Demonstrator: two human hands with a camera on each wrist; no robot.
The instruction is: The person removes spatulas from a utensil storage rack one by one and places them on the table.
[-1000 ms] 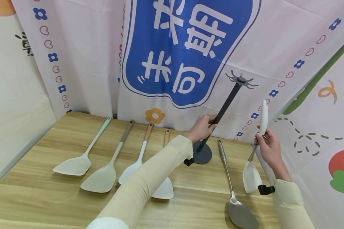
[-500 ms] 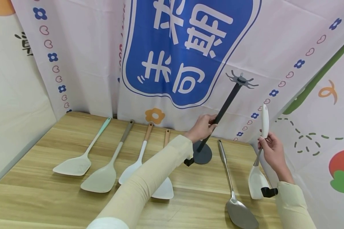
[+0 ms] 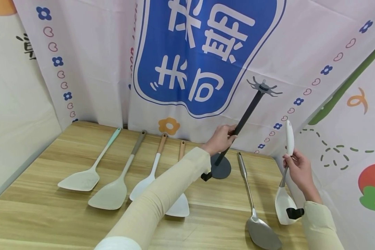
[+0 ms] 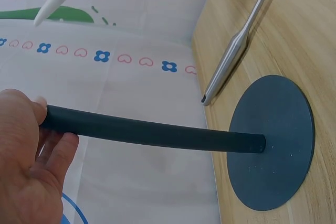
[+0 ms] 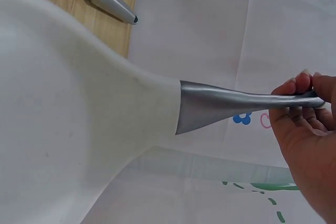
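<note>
My left hand (image 3: 220, 140) grips the dark pole of a utensil stand (image 3: 247, 113), whose round base (image 4: 270, 145) rests on the table and whose top carries a ring of hooks. In the right wrist view my right hand (image 5: 310, 124) pinches the metal neck (image 5: 226, 98) of a white spatula (image 3: 283, 205). That spatula is upright, its white handle (image 3: 290, 139) pointing up and its blade low over the table's right side; whether the blade touches the wood cannot be told. Between the stand and the white spatula lies a steel spatula (image 3: 262, 232).
To the left lie a mint-handled spatula (image 3: 81, 180), a grey-handled one (image 3: 110, 196) and a brown-handled white one (image 3: 143, 185). Another brown-handled spatula (image 3: 179, 206) is partly hidden by the left sleeve. A printed cloth (image 3: 97, 69) hangs behind the wooden table (image 3: 34, 205).
The right hand has lowered the white spatula and shifted it slightly to the right and toward the front. The left hand and the stand keep their place.
</note>
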